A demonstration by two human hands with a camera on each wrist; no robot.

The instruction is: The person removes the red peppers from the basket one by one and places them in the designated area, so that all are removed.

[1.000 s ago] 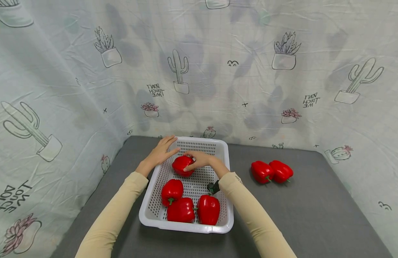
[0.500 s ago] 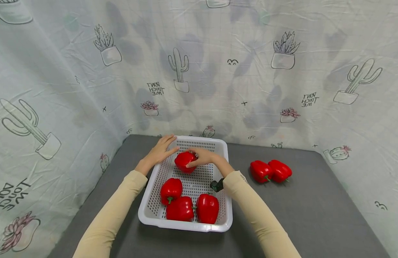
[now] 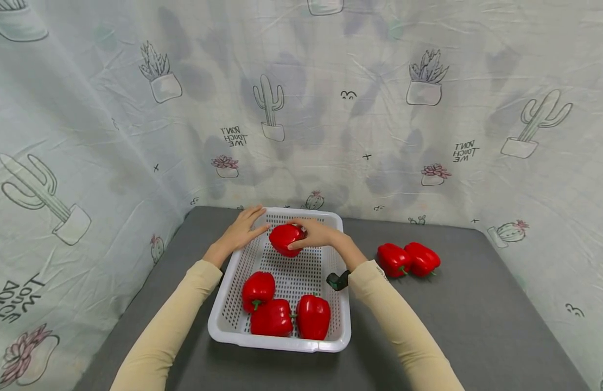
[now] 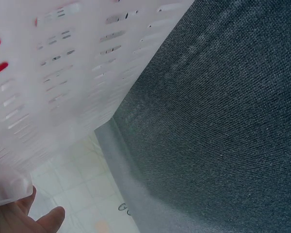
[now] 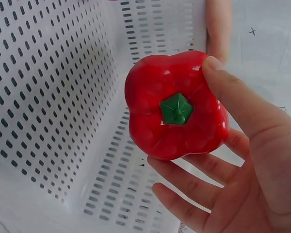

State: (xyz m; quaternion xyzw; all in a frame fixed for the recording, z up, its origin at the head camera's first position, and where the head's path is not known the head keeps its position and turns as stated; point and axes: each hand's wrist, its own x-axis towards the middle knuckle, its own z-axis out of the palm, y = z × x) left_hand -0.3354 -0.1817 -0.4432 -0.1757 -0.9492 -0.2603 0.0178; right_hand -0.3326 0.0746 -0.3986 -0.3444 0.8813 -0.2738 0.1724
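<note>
Red pepper [image 3: 284, 240], gripped by the right hand [image 3: 315, 233], lies right of the left hand [image 3: 239, 232], spread at the basket's [image 3: 277, 342] far-left rim.

We hold a glossy red bell pepper [image 3: 283, 240] on its side in our right fingers [image 5: 186, 182], its green stem turned rightward, at the far end of a white, rectangular, perforated basket [image 3: 281, 342]. The basket sits upright, our left fingers [image 3: 249, 215] touching its far-left rim.
</note>
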